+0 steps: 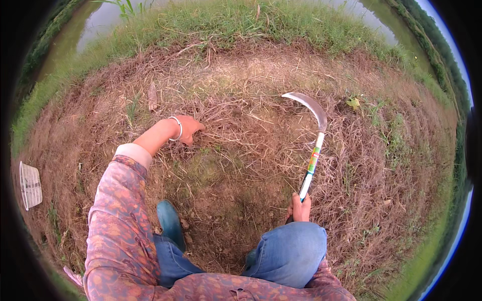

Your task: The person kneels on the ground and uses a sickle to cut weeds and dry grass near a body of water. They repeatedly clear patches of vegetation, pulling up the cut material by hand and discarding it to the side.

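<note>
My right hand [301, 209] grips the handle of a sickle [311, 160] beside my right knee. The sickle's curved metal blade [310, 105] points away from me, its tip bending to the left over the ground. Coloured stickers wrap part of the pale handle. On the left, my left hand [188, 129] reaches down to the dry cut grass [226, 120], with a white bangle [177, 128] at the wrist. Its fingertips are partly turned from view, so whether they hold any stalks is unclear.
A white plastic basket [32, 185] stands at the far left. Green grass [241, 22] edges the bank ahead, with water [109, 22] beyond it. My rubber boot [170, 222] rests on bare soil [222, 210]. A yellowish leaf [353, 103] lies right of the blade.
</note>
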`<state>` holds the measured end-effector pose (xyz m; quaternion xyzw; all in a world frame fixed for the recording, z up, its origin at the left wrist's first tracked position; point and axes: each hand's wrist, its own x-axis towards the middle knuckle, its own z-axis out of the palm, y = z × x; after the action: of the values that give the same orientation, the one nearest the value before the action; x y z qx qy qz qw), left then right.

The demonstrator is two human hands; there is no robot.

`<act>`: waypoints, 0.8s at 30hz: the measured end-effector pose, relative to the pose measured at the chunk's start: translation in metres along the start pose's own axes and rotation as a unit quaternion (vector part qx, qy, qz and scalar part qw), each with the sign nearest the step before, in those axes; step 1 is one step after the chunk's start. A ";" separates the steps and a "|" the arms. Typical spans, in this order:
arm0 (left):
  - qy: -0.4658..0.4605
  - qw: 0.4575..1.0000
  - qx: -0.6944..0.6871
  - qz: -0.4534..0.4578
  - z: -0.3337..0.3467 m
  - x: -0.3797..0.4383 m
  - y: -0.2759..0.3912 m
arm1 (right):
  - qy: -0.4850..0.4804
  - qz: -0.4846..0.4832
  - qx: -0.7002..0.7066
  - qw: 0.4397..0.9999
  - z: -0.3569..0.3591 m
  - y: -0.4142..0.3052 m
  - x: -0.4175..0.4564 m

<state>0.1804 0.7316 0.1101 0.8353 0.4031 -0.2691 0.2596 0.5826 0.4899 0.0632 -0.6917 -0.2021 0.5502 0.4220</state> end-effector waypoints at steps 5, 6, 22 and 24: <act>0.146 0.987 -0.062 -0.018 -0.054 -0.004 -0.001 | 0.009 0.078 -0.144 0.986 -0.027 0.073 -0.036; 0.215 0.975 -0.026 -0.042 -0.062 -0.004 0.008 | 0.018 0.098 -0.139 0.985 -0.034 0.086 -0.061; 0.101 0.989 0.112 0.002 -0.010 0.101 0.132 | 0.148 0.008 -0.004 0.989 -0.057 0.062 -0.038; 0.127 0.986 0.111 -0.013 -0.017 0.083 0.105 | 0.119 0.072 -0.060 0.988 -0.069 0.092 -0.078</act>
<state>0.3142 0.7303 0.0906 0.8810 0.4111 -0.2074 0.1084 0.6055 0.3548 0.0379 -0.7893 -0.1325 0.4797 0.3596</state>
